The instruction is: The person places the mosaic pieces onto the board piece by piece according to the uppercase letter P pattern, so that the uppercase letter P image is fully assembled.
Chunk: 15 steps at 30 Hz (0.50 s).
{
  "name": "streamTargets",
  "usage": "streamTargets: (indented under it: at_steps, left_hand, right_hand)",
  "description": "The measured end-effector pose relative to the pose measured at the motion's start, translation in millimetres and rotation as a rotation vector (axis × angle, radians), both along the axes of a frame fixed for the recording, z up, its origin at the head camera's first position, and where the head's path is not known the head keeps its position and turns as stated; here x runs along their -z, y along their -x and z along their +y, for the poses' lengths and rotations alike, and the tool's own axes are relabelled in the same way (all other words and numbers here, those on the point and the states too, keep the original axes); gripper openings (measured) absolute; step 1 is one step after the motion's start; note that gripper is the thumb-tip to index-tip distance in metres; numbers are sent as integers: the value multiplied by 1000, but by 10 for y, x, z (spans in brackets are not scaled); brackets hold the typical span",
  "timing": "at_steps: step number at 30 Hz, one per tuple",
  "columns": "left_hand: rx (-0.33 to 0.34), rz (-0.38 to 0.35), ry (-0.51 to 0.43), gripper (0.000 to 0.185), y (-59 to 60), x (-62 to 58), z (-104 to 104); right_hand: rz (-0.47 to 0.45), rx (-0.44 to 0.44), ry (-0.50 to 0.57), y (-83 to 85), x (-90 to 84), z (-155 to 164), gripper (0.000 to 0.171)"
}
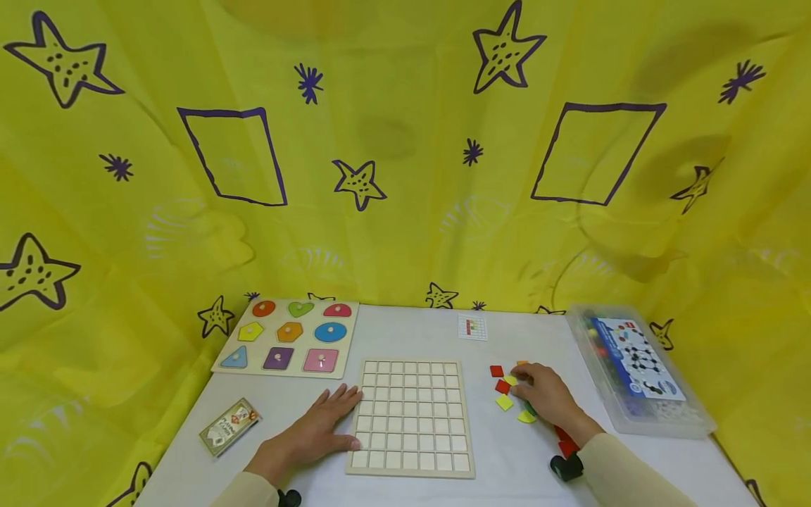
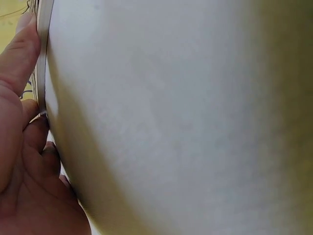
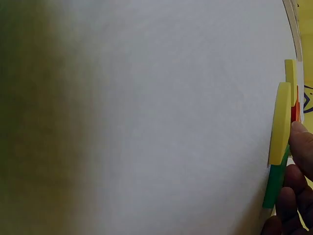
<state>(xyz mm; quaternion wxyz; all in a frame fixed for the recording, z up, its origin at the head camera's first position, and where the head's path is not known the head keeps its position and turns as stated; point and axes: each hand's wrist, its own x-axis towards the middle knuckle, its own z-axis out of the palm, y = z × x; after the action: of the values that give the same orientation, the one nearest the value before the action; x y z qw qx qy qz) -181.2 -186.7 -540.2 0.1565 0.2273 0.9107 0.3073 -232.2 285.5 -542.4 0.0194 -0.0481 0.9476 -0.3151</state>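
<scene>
A wooden grid board (image 1: 412,415) of empty square cells lies at the table's middle. My left hand (image 1: 326,422) lies flat on the table (image 1: 507,465), fingers straight, against the board's left edge; the left wrist view shows the fingers (image 2: 22,58) touching that edge (image 2: 43,58). To the right of the board, my right hand (image 1: 538,391) rests with bent fingers on a small heap of flat coloured tiles: red (image 1: 503,386), yellow (image 1: 504,402), another yellow (image 1: 526,417). In the right wrist view its fingertips (image 3: 301,147) lie on a yellow tile (image 3: 281,122) and a green one (image 3: 274,181).
A shape puzzle board (image 1: 288,338) with knobbed pieces sits at the back left. A card pack (image 1: 229,426) lies near the left edge, a small pattern card (image 1: 472,327) at the back. A clear plastic box (image 1: 633,373) stands along the right edge. Yellow cloth surrounds the table.
</scene>
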Motion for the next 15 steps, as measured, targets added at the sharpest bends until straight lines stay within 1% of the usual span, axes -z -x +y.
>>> streamTargets:
  at_steps: [2,5,9,11,13,15]
  left_hand:
    - [1,3,0,93,4,-1,2]
    - [-1,7,5,93,6,-5,4]
    - [-2,8,1,93,6,-9,7]
    - [-2,11,0,93,8,-6,9]
    - [-3,8,2,93,7,-5,11]
    - [-2,4,4,93,6,1,12]
  right_hand:
    - [9,-8,-10,0,2,3,25]
    - [18,-21,9,-4,-8,37,20]
    - [-15,12,114,-16,-16,107,32]
    - [-34,43,169,-21,-16,139,34]
    - [-61,81,190,-38,-18,152,34]
    - [-75,101,178,-54,-14,158,37]
